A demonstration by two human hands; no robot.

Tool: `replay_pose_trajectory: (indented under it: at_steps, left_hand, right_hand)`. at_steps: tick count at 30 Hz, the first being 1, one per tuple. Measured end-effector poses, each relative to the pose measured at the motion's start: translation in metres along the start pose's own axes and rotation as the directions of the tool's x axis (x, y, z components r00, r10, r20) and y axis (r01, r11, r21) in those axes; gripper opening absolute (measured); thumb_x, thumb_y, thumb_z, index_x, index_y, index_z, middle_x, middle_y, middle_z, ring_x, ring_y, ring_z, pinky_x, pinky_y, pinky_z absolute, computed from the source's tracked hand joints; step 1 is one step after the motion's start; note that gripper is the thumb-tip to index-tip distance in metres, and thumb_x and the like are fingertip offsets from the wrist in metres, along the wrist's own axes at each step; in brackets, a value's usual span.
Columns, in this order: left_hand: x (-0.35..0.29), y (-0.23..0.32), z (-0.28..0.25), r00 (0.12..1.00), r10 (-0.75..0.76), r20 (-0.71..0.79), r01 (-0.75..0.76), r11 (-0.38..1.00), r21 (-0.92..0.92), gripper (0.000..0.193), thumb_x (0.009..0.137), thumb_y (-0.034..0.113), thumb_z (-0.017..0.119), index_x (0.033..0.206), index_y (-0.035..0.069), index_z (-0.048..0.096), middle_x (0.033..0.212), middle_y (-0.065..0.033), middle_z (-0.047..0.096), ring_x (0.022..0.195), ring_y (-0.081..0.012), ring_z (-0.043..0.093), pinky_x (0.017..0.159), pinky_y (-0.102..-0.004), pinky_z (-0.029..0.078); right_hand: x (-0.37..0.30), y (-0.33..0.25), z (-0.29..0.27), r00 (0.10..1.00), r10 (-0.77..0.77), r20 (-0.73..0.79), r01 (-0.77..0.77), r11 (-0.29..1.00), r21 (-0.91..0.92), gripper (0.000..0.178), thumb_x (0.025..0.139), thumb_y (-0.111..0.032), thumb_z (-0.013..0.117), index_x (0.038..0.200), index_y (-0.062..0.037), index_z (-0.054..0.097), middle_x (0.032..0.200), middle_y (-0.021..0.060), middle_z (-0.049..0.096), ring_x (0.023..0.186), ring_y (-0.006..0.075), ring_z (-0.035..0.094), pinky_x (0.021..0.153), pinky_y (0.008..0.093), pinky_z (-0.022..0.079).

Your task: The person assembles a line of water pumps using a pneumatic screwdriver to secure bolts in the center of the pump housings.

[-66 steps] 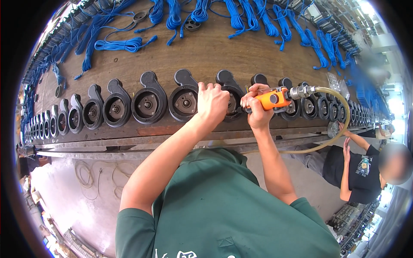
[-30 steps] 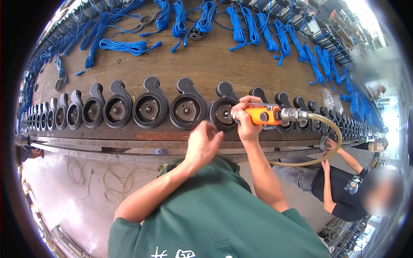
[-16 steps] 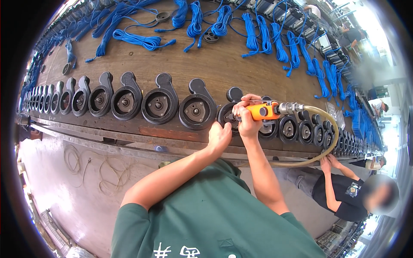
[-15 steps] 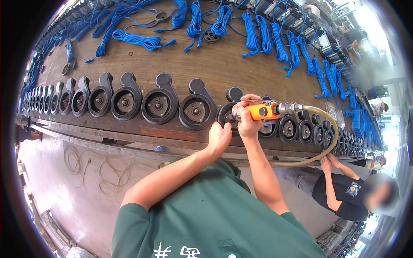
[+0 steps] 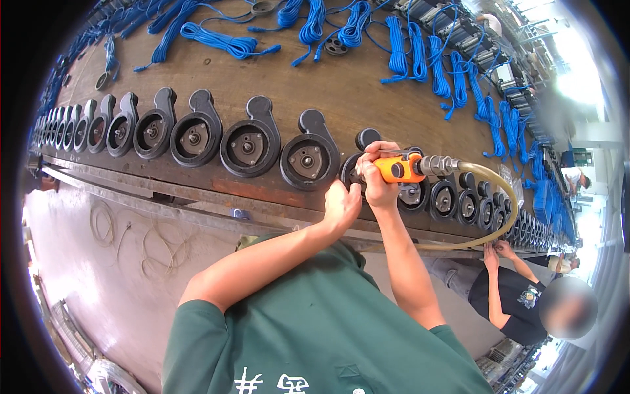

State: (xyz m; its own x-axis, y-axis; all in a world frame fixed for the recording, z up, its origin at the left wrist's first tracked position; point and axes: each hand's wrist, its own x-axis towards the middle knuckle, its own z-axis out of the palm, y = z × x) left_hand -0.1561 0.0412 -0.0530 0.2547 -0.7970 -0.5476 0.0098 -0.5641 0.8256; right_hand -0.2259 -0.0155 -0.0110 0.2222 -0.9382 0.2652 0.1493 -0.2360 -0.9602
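Observation:
My right hand [image 5: 380, 185] is wrapped round an orange pneumatic screwdriver [image 5: 401, 169], whose front end points left at a round black housing [image 5: 350, 172]. A clear yellowish air hose [image 5: 510, 207] leaves the tool's metal fitting and curves down to the right. Close below that housing, my left hand [image 5: 342, 207] is closed, its fingertips at the front rim; whatever they pinch is hidden. The tool's tip and most of this housing's inside are covered by my hands. Just left stands another black housing [image 5: 310, 161] with a metal shaft in its middle.
A long row of similar housings runs along the wooden bench [image 5: 223, 75]. Bundled blue ropes [image 5: 220, 41] lie across its far side. A metal rail [image 5: 131, 180] edges the front. Thin hoses [image 5: 164, 246] lie on the floor. A co-worker [image 5: 508, 299] stands at the bench to the right.
The view has shifted slightly, so the bench and ropes sit higher and further right. Both hands stay at the same housing, the right still gripping the screwdriver.

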Motion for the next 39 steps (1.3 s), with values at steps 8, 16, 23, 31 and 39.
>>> replay_pose_trajectory:
  at_steps: [8,16,23,31,39]
  left_hand:
    - [0.002,-0.006,0.003,1.0,-0.017,0.009,0.017,1.0,0.012,0.067,0.089,0.047,0.059,0.116,-0.014,0.054,0.105,-0.0347,0.064,0.102,-0.044,0.065,0.082,-0.0452,0.051]
    - [-0.001,-0.003,0.006,0.999,0.004,-0.051,-0.003,1.0,0.031,0.05,0.083,0.029,0.055,0.115,-0.01,0.055,0.102,-0.0363,0.063,0.1,-0.0482,0.063,0.09,-0.0481,0.05]
    - [-0.003,0.005,0.001,0.999,-0.028,-0.035,0.031,0.996,0.08,0.046,0.085,0.027,0.056,0.111,-0.012,0.056,0.101,-0.0353,0.064,0.098,-0.0443,0.065,0.088,-0.0464,0.051]
    - [-0.003,0.004,0.005,0.998,-0.049,-0.047,0.051,0.997,0.064,0.042,0.087,0.026,0.057,0.103,-0.013,0.058,0.101,-0.0345,0.064,0.096,-0.0422,0.066,0.087,-0.0449,0.051]
    - [0.009,-0.011,0.01,0.998,-0.044,-0.037,0.044,0.999,0.017,0.042,0.087,0.026,0.058,0.103,-0.013,0.058,0.1,-0.0348,0.064,0.096,-0.0439,0.065,0.088,-0.0455,0.05]
  right_hand:
    - [-0.004,0.009,-0.002,1.0,0.029,0.005,-0.029,1.0,0.011,0.019,0.083,0.002,0.055,0.101,-0.0019,0.051,0.078,0.004,0.056,0.068,0.0103,0.054,0.064,0.0249,0.047]
    - [-0.007,0.017,-0.002,1.0,-0.021,0.006,0.021,1.0,-0.009,0.02,0.084,0.002,0.053,0.103,-0.002,0.048,0.076,0.0038,0.054,0.067,0.0111,0.053,0.065,0.026,0.048]
    - [-0.001,-0.017,0.0,0.995,-0.057,-0.083,0.047,0.993,-0.109,0.027,0.082,-0.002,0.053,0.109,0.0013,0.052,0.073,0.0048,0.059,0.067,0.0109,0.058,0.063,0.0239,0.048]
    - [-0.02,-0.024,-0.041,0.962,-0.038,-0.271,0.069,0.992,0.105,0.026,0.08,0.0,0.048,0.105,0.0039,0.052,0.069,0.0056,0.052,0.056,0.0128,0.049,0.058,0.0289,0.046]
    - [-0.027,-0.014,-0.042,0.965,-0.025,-0.262,0.048,0.995,0.084,0.023,0.081,0.0,0.048,0.104,0.0026,0.052,0.069,0.0043,0.051,0.056,0.0124,0.049,0.059,0.0283,0.047]
